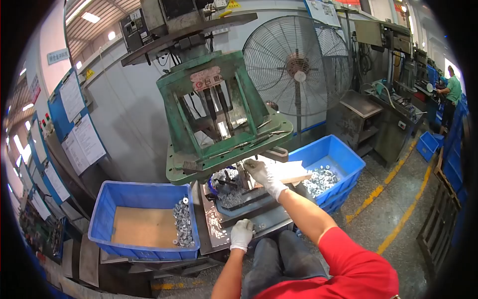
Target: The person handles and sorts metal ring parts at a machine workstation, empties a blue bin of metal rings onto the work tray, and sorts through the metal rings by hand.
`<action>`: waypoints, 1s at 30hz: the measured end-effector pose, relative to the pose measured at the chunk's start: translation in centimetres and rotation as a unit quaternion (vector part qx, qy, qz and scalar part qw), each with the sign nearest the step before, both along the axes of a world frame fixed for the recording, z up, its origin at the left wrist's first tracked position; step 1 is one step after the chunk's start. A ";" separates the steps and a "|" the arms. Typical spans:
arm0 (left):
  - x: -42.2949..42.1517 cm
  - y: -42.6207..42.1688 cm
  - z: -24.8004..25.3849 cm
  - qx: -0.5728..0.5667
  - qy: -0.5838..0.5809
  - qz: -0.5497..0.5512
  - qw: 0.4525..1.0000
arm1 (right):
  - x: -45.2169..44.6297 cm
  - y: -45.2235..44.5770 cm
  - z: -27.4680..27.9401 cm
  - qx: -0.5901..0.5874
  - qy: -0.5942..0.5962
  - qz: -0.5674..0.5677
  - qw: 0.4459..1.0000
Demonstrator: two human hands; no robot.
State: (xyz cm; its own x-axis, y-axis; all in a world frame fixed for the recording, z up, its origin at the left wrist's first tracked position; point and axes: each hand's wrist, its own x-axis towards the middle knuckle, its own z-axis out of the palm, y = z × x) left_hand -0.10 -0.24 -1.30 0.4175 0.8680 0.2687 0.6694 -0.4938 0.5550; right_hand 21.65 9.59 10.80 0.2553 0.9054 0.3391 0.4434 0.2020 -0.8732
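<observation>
My left hand (242,234), in a white glove, is curled closed above the front edge of the press bed (269,224). Whatever its fingers hold, if anything, is hidden. Farther in, my gloved right hand (261,174) reaches to the die area under the green press frame (199,169), its fingers drawn together. I cannot make out anything between them. A light-coloured board or chute (291,172) lies beside the right hand and slopes toward the right-hand blue bin. Small metal pieces (231,199) lie around the die, left of that hand.
A blue bin (107,234) on the left holds small metal parts (183,224) along its right side. Another blue bin (356,164) on the right contains similar parts (321,180). A large fan (298,70) stands behind. A person (452,89) is far right.
</observation>
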 end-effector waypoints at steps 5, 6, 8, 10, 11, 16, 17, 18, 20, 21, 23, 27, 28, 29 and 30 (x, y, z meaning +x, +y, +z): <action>-1.6 1.4 -0.7 -0.179 -0.229 0.071 0.954 | -1.7 -5.1 -0.7 0.064 0.001 -0.066 0.996; -1.7 1.4 -0.7 -0.278 -0.334 0.065 0.898 | -2.6 -6.9 -1.6 0.052 -0.023 -0.023 0.998; -1.8 1.2 0.9 -0.355 -0.382 0.075 0.850 | -3.5 -9.8 -2.9 0.085 -0.096 0.097 0.987; -1.8 1.3 0.9 -0.366 -0.389 0.083 0.841 | -4.8 -11.8 -5.3 0.077 -0.143 0.142 0.976; -1.8 1.4 0.8 -0.366 -0.403 0.078 0.835 | -5.4 -12.7 -5.8 0.047 -0.165 0.154 0.973; -1.7 0.6 1.7 -0.368 -0.385 0.045 0.845 | -6.5 -13.6 -7.5 0.049 -0.155 0.146 0.976; -1.8 0.6 2.0 -0.384 -0.373 0.040 0.843 | -6.7 -13.4 -7.6 0.077 -0.146 0.139 0.976; -2.0 0.6 2.2 -0.400 -0.362 0.036 0.841 | -6.8 -13.4 -7.1 0.047 -0.148 0.145 0.977; -2.3 0.6 2.6 -0.406 -0.333 -0.008 0.851 | -6.5 -13.9 -6.0 -0.016 -0.156 0.155 0.976; -2.4 0.5 2.7 -0.403 -0.336 -0.018 0.851 | -6.3 -13.8 -5.8 -0.015 -0.155 0.151 0.976; -2.2 0.4 3.2 -0.395 -0.342 -0.047 0.852 | -5.9 -13.8 -5.7 -0.010 -0.156 0.135 0.978; -2.1 -0.4 3.9 -0.345 -0.319 -0.054 0.881 | -5.0 -12.5 -5.1 -0.024 0.073 0.062 0.995; -1.5 -0.7 4.2 -0.314 -0.272 -0.032 0.909 | -4.3 -11.3 -4.7 -0.016 0.228 0.095 0.969; -1.3 -0.2 2.1 -0.192 -0.223 -0.066 0.953 | -3.2 -10.3 -4.4 -0.021 0.221 0.083 0.972; -1.0 -0.4 1.7 -0.135 -0.167 -0.080 0.973 | -2.8 -9.4 -3.2 -0.008 0.260 0.070 0.963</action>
